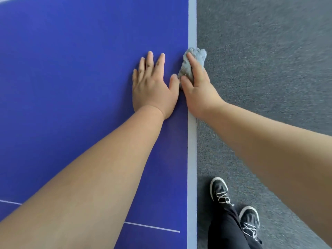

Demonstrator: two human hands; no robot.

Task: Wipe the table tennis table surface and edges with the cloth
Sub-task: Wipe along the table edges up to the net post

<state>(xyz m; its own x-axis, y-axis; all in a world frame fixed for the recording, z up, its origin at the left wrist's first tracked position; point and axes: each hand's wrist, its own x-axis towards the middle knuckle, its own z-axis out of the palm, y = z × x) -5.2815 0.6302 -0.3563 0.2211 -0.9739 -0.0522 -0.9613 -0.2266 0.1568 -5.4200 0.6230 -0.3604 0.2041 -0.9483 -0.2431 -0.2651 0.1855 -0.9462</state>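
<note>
The blue table tennis table (71,78) fills the left of the view, with its pale edge strip (192,24) running top to bottom. A bunched grey-blue cloth (195,56) sits on that edge strip. My right hand (197,87) grips the cloth, thumb on the table side and fingers wrapped over the outer edge. My left hand (154,85) lies flat on the blue surface just left of the cloth, fingers straight and spread, its thumb close to my right thumb.
Grey carpet (269,69) lies to the right of the table edge. My legs in dark trousers and black lace-up shoes (220,192) stand on it at the bottom right. A thin white line (152,226) crosses the table near the bottom.
</note>
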